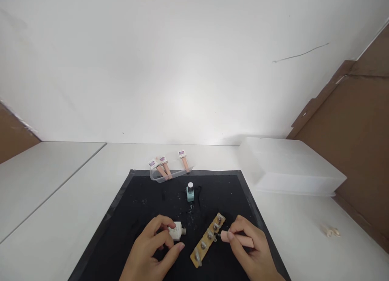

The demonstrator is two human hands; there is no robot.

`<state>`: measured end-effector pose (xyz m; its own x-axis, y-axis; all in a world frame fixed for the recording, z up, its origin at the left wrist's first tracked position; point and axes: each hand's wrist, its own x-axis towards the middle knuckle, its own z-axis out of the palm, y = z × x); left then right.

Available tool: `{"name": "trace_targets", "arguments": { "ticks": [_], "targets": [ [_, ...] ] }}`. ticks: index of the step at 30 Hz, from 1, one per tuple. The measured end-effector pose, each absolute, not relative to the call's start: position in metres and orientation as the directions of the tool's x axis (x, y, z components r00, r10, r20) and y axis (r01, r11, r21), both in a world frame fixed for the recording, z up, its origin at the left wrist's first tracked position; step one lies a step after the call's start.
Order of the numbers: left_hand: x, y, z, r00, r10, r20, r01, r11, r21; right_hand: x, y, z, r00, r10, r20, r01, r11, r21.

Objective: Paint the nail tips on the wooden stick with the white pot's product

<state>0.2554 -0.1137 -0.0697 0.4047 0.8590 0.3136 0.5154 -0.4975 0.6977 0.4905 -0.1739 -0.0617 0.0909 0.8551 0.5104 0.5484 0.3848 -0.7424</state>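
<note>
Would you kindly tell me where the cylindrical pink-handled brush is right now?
In the head view, the pink-handled brush is in the right hand, just right of the long yellow strip.

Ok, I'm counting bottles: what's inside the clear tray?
The clear tray holds three white bottles with pink caps. Between the left pair, a pink bit shows; the rest of it is covered.

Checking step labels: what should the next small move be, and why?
Probably stroke the pink cylindrical-handled brush along the nearest clear nail-shaped piece: the right hand grips it with its dark tip close beside that piece on the long yellow strip, though contact is unclear. The left hand touches the white rectangular bottle, whose neck is uncapped.
</note>
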Motion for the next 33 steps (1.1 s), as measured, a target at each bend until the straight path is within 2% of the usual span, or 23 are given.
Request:
{"name": "trace_targets", "arguments": {
  "ticks": [6,15,23,28,33],
  "targets": [
    [0.256,-0.113,-0.073,0.462,0.838,0.292,0.495,-0.517,0.698,0.486,-0.178,-0.063,0.05,0.858,0.512,0.488,0.426,-0.762],
    [0.254,-0.109,-0.079,0.571,0.706,0.419,0.405,-0.686,0.605,0.48,-0.178,-0.071,-0.048,0.809,0.586,0.466,0.537,-0.703],
    [0.255,-0.112,-0.082,0.542,0.75,0.38,0.415,-0.632,0.655,0.477,-0.177,-0.07,-0.051,0.815,0.577,0.473,0.529,-0.705],
    [0.255,-0.113,-0.081,0.544,0.754,0.368,0.42,-0.625,0.659,0.473,-0.174,-0.07,-0.128,0.746,0.654,0.47,0.626,-0.622],
    [0.257,-0.113,-0.076,0.543,0.754,0.37,0.437,-0.629,0.643,0.472,-0.173,-0.068,-0.19,0.731,0.655,0.488,0.649,-0.583]
  ]
}}
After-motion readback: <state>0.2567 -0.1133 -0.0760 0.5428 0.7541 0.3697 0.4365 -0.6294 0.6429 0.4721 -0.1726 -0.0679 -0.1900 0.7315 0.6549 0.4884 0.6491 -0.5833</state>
